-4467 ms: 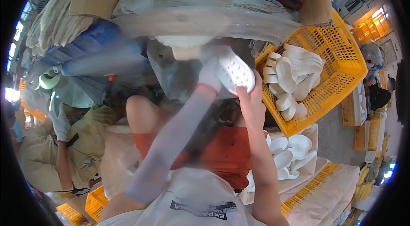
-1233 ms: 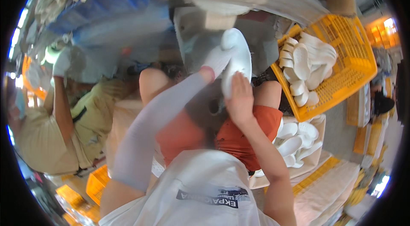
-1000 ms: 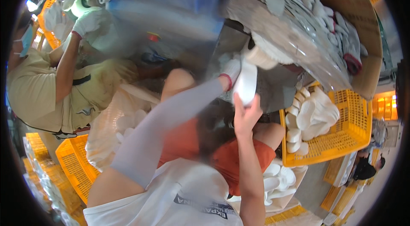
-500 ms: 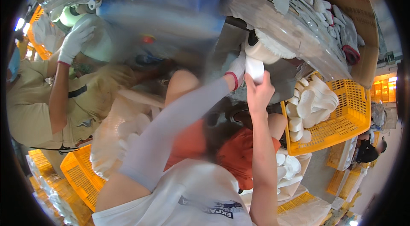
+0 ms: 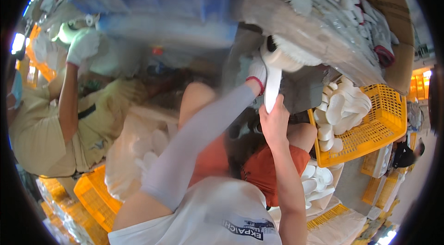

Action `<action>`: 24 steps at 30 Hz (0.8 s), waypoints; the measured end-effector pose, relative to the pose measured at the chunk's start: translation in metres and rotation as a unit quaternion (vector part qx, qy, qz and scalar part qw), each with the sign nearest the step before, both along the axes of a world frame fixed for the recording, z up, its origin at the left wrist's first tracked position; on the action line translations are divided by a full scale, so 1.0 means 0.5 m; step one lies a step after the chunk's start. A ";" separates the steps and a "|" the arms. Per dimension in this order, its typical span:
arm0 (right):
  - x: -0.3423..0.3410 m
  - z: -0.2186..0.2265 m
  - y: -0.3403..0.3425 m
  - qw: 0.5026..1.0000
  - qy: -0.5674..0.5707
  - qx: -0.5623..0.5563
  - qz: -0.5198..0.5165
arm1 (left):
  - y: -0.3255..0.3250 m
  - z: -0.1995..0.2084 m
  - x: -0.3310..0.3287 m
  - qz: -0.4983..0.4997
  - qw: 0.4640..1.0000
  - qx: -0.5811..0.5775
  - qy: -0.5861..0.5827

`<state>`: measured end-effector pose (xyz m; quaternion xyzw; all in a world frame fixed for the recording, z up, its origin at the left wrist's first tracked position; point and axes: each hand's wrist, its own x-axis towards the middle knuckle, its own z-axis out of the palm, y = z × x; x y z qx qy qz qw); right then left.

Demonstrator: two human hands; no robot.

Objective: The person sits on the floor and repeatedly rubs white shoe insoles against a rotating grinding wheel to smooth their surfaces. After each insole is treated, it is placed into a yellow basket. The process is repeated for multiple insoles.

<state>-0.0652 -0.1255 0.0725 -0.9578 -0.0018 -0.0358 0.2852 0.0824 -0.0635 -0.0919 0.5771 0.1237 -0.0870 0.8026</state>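
Observation:
A slim white shoe sole (image 5: 273, 88) is held up lengthwise against a round white brush-like wheel (image 5: 286, 58). My right hand (image 5: 275, 119), bare, is closed on the sole's near end, fingers pinching it. On the sole's left side is my left hand (image 5: 257, 71), in a white glove with a red cuff and below a pale grey sleeve. It is closed at the sole's edge beside the wheel; its fingertips are hidden behind the sole and wheel. The sole's far end meets the wheel, though the exact contact is hard to make out.
A yellow basket (image 5: 383, 127) of white soles stands at right, more white soles (image 5: 317, 180) below it. A cardboard box (image 5: 384, 2) holds gloves at upper right. A blue bin (image 5: 162, 0) is ahead. At left sits a co-worker, whose gloved hand (image 5: 84, 46) is at another machine.
The sole has turned from showing a broad face to a narrow, longer outline. My right hand has moved slightly nearer to me with its end. My left hand stays beside the wheel.

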 end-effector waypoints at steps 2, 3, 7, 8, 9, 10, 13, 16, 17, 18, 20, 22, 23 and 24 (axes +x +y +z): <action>0.020 0.011 -0.003 0.996 -0.091 -0.005 0.016 | 0.018 0.039 -0.011 -0.031 0.973 0.204 -0.102; 0.006 0.021 -0.004 0.997 -0.080 -0.010 0.001 | 0.014 0.062 -0.024 -0.029 0.963 0.251 -0.094; -0.067 0.087 -0.002 0.991 -0.077 0.102 0.024 | 0.009 0.103 -0.088 0.021 0.972 0.234 -0.028; -0.100 0.093 0.000 0.985 -0.126 0.111 0.043 | 0.012 0.100 -0.098 0.001 0.963 0.259 -0.070; -0.109 0.088 -0.002 0.982 -0.156 0.094 0.043 | 0.012 0.094 -0.097 0.017 0.973 0.206 -0.105; -0.122 0.076 -0.002 0.969 -0.219 0.091 0.063 | 0.014 0.085 -0.098 0.014 0.971 0.190 -0.144; -0.059 -0.007 -0.014 0.980 -0.187 0.073 0.001 | 0.022 0.061 -0.067 -0.059 0.994 -0.082 0.028; 0.056 -0.087 -0.023 0.977 -0.205 0.042 -0.028 | 0.015 0.047 -0.058 -0.038 0.988 -0.085 0.122; 0.073 -0.099 -0.020 0.979 -0.200 0.020 -0.040 | 0.007 0.043 -0.065 -0.034 0.991 -0.078 0.098; 0.086 -0.106 -0.020 0.972 -0.233 -0.001 -0.038 | -0.001 0.041 -0.069 -0.029 0.982 -0.155 0.099; 0.082 -0.096 -0.014 0.973 -0.215 -0.004 -0.081 | -0.015 0.036 -0.076 -0.052 0.973 -0.216 0.060; 0.063 -0.069 -0.011 0.981 -0.173 0.049 -0.078 | -0.024 0.029 -0.064 -0.083 0.967 -0.239 0.027; 0.059 -0.054 -0.015 0.986 -0.117 0.102 -0.064 | -0.024 0.025 -0.051 -0.103 0.968 -0.228 0.011; 0.059 -0.043 -0.018 0.983 -0.079 0.148 -0.080 | -0.021 0.021 -0.030 -0.121 0.971 -0.206 -0.012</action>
